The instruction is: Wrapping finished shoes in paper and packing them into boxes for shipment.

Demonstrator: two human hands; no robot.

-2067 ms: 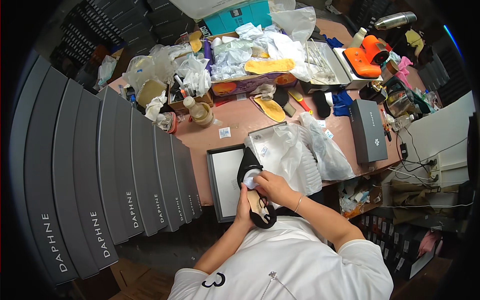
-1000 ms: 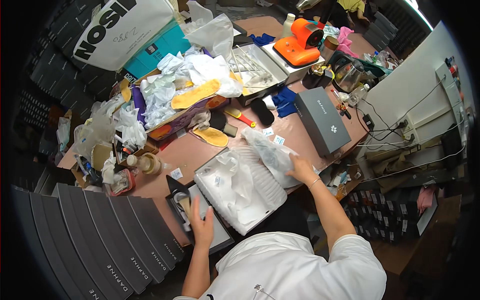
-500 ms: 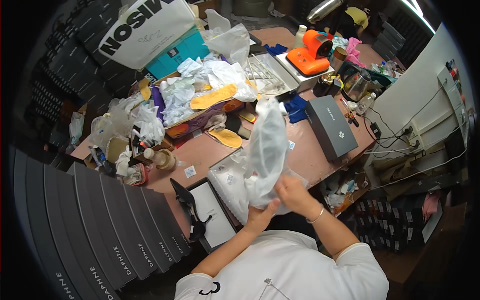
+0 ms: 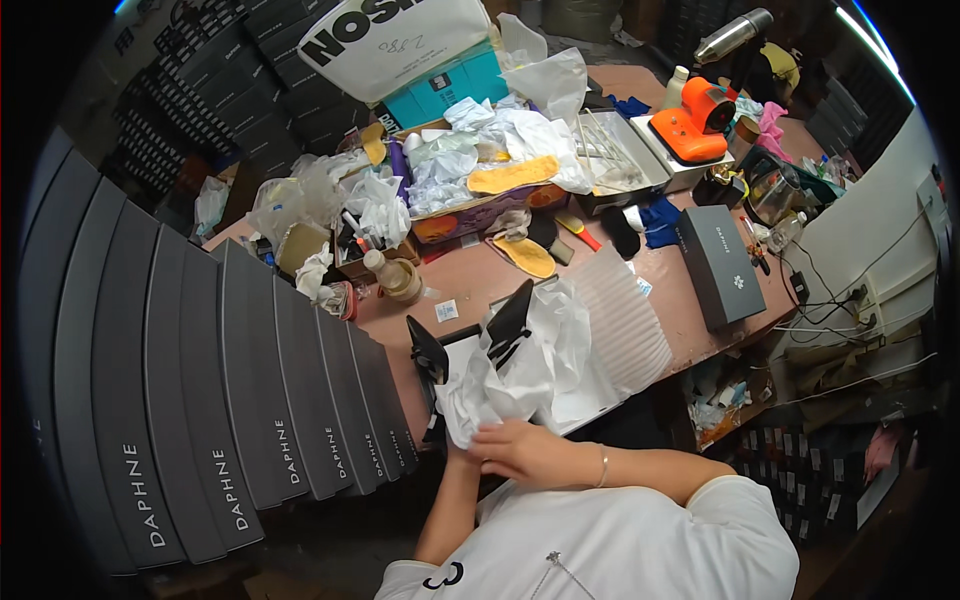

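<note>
Close to my body, my right hand [image 4: 515, 452] has its fingers closed at the lower edge of crumpled white tissue paper [image 4: 470, 405]. My left hand [image 4: 461, 458] is at the same edge, its fingers hidden behind the right hand and the paper. Just beyond the tissue, a black high-heeled shoe [image 4: 510, 320] stands partly covered by it. Another black shoe [image 4: 429, 350] rests at the left side of the open shoe box [image 4: 460, 334]. More white paper lies to the right, beside a ribbed white foam sheet [image 4: 625, 315].
Tall stacks of dark grey shoe boxes [image 4: 240, 390] border my left. A closed grey shoe box [image 4: 722, 268] sits at the table's right. Further back are a carton heaped with crumpled paper [image 4: 440, 225], a yellow insole [image 4: 525, 256], a beige bottle [image 4: 395, 277] and an orange device [image 4: 692, 122].
The translucent white wrapping I held up has come down, and the foam sheet now lies spread at the right. A second black shoe shows. Both hands have moved left onto tissue paper.
</note>
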